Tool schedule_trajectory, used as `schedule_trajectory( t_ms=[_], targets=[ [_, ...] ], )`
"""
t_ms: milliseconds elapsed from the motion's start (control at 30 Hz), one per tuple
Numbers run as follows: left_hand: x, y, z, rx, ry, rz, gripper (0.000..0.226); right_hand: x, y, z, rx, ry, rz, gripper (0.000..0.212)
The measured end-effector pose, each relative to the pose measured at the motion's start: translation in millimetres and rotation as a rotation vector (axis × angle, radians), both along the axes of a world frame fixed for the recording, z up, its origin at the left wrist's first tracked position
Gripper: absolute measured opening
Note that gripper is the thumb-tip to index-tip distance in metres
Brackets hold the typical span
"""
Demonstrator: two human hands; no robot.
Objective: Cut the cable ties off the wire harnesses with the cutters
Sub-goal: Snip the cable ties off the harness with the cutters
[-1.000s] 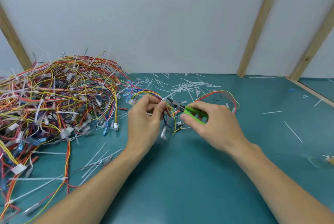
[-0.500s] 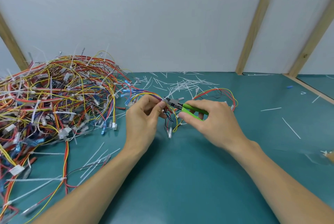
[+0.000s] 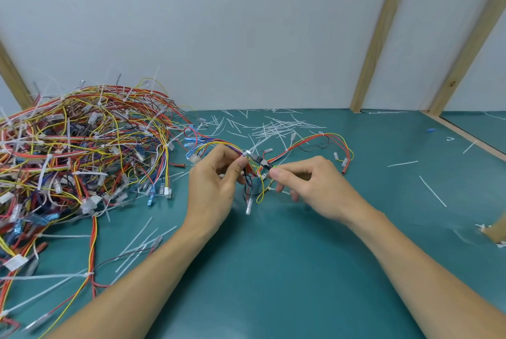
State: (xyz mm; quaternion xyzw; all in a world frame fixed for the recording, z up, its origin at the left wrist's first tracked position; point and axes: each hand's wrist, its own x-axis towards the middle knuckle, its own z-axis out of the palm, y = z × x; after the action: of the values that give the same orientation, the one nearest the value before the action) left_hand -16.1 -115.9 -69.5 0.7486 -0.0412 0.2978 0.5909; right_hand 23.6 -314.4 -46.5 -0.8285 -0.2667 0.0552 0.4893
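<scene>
My left hand (image 3: pixel 216 182) pinches a wire harness (image 3: pixel 309 144) of red, yellow and black wires just above the teal table (image 3: pixel 273 270). My right hand (image 3: pixel 309 182) grips the cutters (image 3: pixel 262 161), whose dark jaws point left at the bundle beside my left thumb; the green handles are almost hidden in the hand. A white cable tie (image 3: pixel 247 153) sits on the bundle at the jaws. Loose wire ends with clear terminals hang below my hands.
A big tangled heap of harnesses (image 3: pixel 76 152) fills the left side. Cut white tie pieces (image 3: pixel 276 126) lie scattered behind my hands, with single pieces (image 3: pixel 432 195) to the right. Wooden battens (image 3: pixel 377 34) lean on the white back wall. A wooden corner (image 3: pixel 497 229) shows at the right edge.
The cutters' green handles have vanished deeper into my right hand and the jaws sit closer to the bundle. Both hands stay in nearly the same place.
</scene>
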Motion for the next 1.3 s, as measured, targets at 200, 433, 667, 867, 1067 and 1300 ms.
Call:
schedule_trajectory(
  t_ms=[200,433,667,867,1067,1300],
  targets=[
    [-1,-2,2,0.021,-0.004,0.012,0.016,1,-2,2,0.065,0.172,0.088,0.034],
    [-3,-1,1,0.04,0.004,0.022,0.016,-1,-1,1,-0.007,0.071,0.037,0.056],
    [-1,0,-2,0.026,0.011,0.009,0.017,-1,-2,-1,-0.032,-0.012,-0.006,0.037],
    [0,0,-4,0.034,0.005,0.007,0.021,0,-3,1,-0.11,-0.041,-0.033,0.071],
    [2,1,-6,0.018,0.012,-0.012,0.019,1,-3,1,-0.125,-0.029,-0.041,0.067],
    [3,2,-8,0.006,0.025,-0.022,0.017,1,-4,2,-0.092,-0.003,-0.027,0.046]
  ],
)
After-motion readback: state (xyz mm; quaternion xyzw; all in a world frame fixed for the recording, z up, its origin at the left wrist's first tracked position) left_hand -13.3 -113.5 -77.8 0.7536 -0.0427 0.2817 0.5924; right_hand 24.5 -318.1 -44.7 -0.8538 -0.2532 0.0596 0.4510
